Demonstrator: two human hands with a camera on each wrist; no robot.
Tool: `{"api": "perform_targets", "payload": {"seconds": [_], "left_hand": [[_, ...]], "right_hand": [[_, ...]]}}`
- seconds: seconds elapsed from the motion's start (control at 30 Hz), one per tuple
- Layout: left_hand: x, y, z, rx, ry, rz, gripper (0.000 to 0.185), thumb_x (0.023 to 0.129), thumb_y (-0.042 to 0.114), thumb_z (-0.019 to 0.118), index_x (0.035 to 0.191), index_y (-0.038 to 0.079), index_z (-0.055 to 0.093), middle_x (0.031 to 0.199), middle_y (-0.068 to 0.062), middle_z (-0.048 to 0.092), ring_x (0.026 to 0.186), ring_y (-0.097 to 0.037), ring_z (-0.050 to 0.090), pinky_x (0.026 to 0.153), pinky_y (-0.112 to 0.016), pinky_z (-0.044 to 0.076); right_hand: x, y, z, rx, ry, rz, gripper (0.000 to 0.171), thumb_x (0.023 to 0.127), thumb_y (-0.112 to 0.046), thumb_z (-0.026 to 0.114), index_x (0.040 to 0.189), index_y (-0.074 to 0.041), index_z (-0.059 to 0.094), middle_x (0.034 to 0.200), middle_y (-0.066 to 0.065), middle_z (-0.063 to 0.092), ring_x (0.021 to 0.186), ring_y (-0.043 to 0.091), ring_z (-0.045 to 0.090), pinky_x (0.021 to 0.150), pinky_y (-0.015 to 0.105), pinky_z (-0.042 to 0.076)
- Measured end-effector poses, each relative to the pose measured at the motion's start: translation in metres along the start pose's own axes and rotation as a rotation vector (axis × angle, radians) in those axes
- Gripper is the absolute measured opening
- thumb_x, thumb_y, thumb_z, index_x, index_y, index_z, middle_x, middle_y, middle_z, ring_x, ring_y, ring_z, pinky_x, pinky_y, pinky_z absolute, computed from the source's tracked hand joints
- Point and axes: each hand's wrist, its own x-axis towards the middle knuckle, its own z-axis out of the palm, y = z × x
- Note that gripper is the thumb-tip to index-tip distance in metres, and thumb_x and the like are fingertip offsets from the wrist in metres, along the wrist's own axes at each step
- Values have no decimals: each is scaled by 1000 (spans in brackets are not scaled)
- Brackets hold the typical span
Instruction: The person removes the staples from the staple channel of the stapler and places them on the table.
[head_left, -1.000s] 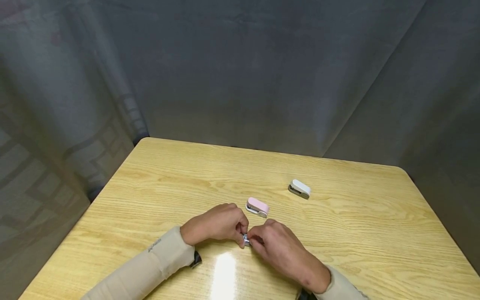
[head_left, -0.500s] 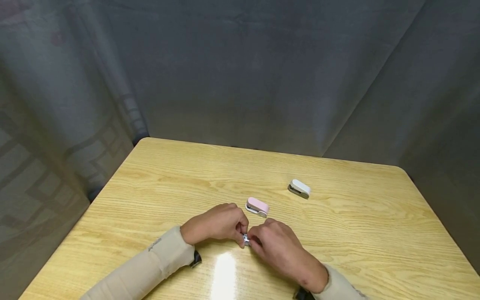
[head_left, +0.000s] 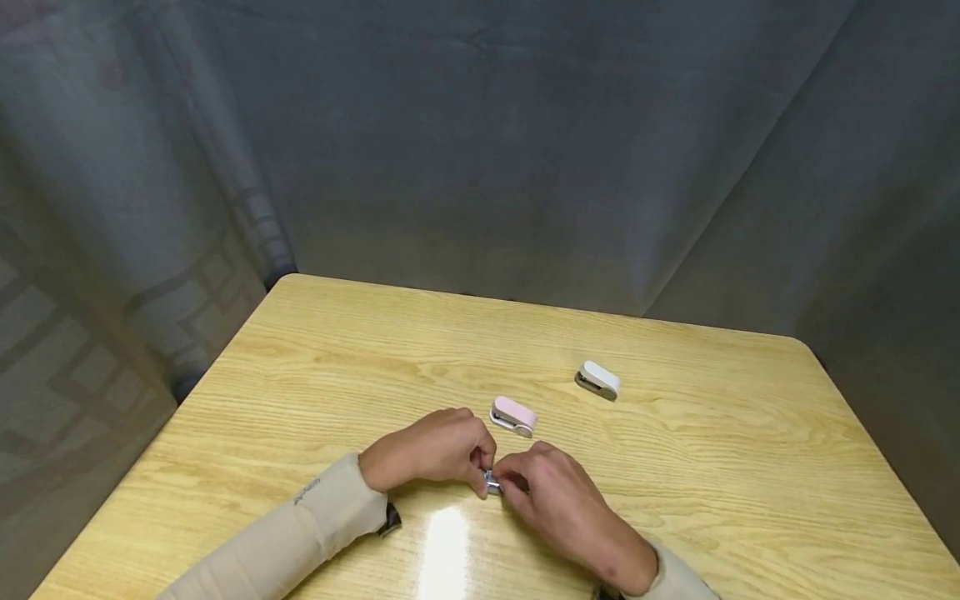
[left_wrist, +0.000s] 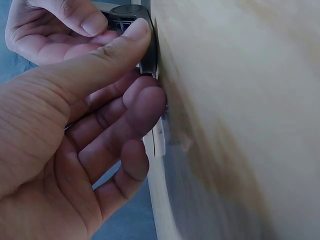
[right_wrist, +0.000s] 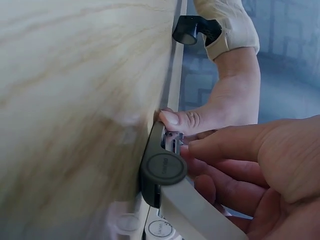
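Between the two hands, low over the table, is a small stapler [right_wrist: 166, 167] with a dark grey body, a round hinge disc and a white top arm swung far back. Its metal inner part [head_left: 492, 482] glints in the head view. My left hand [head_left: 442, 447] pinches the front end of the body, thumb on the table side. From the other side my right hand [head_left: 558, 496] holds the stapler with curled fingers, its thumb tip at the metal part in the right wrist view. The left wrist view shows the dark body [left_wrist: 149, 50] partly hidden behind my left thumb.
A pink stapler [head_left: 513, 415] lies just beyond the hands. Farther back and to the right lies a white and grey-brown stapler [head_left: 598, 380]. The wooden table [head_left: 360, 358] ends at a dark grey curtain [head_left: 480, 167].
Both hands stay nearly in place around the stapler. My right fingers shift slightly at its metal part; the whole head view moves a few pixels.
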Motion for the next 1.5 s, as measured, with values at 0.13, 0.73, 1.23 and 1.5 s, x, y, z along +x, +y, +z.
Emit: {"api": "perform_targets", "payload": {"seconds": [0.13, 0.73, 1.23, 1.5], "left_hand": [[0, 0, 0, -5, 3, 7, 25, 74, 30, 93, 69, 25, 69, 60, 24, 54, 55, 4, 49, 58, -19, 42], [0, -2, 3, -12, -2, 15, 22, 77, 29, 93, 72, 23, 72, 59, 23, 53, 54, 4, 47, 55, -17, 41], [-4, -1, 1, 1, -12, 39, 20, 80, 28, 90, 78, 19, 73, 60, 18, 52, 53, 3, 44, 53, -18, 40], [-5, -1, 2, -25, -12, 36, 20, 81, 26, 90, 78, 19, 72, 60, 18, 53, 53, 3, 45, 53, -17, 40]], "right_hand": [[1, 0, 2, -9, 26, -4, 9, 89, -7, 79, 93, -14, 81, 83, -14, 71, 72, 3, 52, 60, 23, 44], [8, 4, 3, -48, 49, -17, 12, 87, -9, 81, 79, -18, 78, 74, -16, 65, 67, 3, 47, 58, 22, 43], [-14, 5, -8, 41, 241, -243, 17, 82, -4, 83, 85, -18, 75, 84, -16, 69, 78, 3, 60, 68, 14, 47], [-29, 1, -4, 105, 131, -302, 19, 84, -6, 85, 86, -22, 74, 86, -18, 66, 81, 1, 58, 70, 13, 46]]}}
